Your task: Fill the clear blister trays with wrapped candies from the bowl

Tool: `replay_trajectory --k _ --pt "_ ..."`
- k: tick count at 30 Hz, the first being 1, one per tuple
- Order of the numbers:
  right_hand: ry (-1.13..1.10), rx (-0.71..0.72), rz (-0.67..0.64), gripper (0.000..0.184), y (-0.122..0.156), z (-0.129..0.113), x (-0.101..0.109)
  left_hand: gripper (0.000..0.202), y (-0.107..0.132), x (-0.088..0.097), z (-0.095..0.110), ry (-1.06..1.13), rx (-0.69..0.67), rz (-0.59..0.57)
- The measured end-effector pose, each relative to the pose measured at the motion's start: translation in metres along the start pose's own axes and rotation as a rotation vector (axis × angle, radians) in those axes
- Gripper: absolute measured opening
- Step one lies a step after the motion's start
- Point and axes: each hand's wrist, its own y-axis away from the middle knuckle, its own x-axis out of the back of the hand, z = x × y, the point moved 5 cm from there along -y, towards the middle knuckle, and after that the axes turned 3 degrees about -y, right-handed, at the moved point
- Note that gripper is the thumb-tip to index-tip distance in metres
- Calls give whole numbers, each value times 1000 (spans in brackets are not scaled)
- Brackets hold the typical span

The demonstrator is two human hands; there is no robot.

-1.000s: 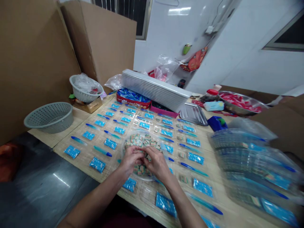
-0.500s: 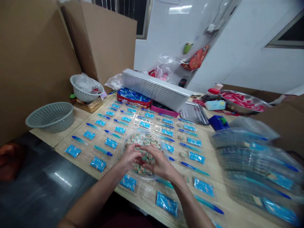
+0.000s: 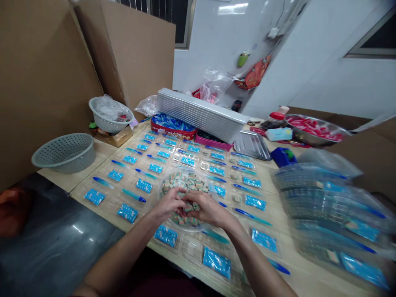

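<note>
A round clear bowl (image 3: pixel 160 187) full of small striped pastel blocks (image 3: pixel 187 180) stands among rows of clear plastic trays (image 3: pixel 192 249). Over the blocks, my left hand (image 3: pixel 170 205) has its fingers curled together towards the right hand. My right hand (image 3: pixel 206 207) is bent in from the other side, its fingertips nearly meeting the left ones. Whatever lies between the fingertips is hidden and too small to name. Around the bowl, the trays carry blue dotted packets (image 3: pixel 217 261) and blue pens (image 3: pixel 253 216); some on the right also hold a block.
Stacked filled trays (image 3: pixel 328 206) rise at the right. A grey basket (image 3: pixel 66 154) sits at the left table edge, a white basket (image 3: pixel 110 121) behind it. At the back are a long stack of clear trays (image 3: pixel 201 113), a red tin (image 3: pixel 175 132) and a metal bowl (image 3: pixel 315 140).
Both hands stay over the bowl; the right hand's fingers have drawn closer together and nearer the left fingertips. The view has shifted slightly.
</note>
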Motion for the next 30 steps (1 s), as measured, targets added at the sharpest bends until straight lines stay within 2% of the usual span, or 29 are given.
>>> replay_trajectory --k 8,10,13,16,19,22,26,30 --pt "-80 -2 -101 15 -1 -1 6 56 2 -6 1 -27 16 -110" --pt "-71 -11 -73 24 1 -3 8 50 2 -4 2 -3 -1 -56" --pt "52 -96 74 38 3 -1 8 45 1 4 3 61 -42 134" --pt "266 -170 212 24 4 1 0 50 1 6 1 98 -106 279" --pt "359 -163 238 7 2 4 -13 49 0 2 -1 74 -177 282" --pt "326 -150 210 14 2 7 -19 47 1 0 -4 4 -232 242" --pt "259 -109 243 33 4 6 -17 45 3 2 -4 -105 -286 271" --pt "226 -32 248 25 6 6 -20 45 4 2 -2 -143 -280 260"
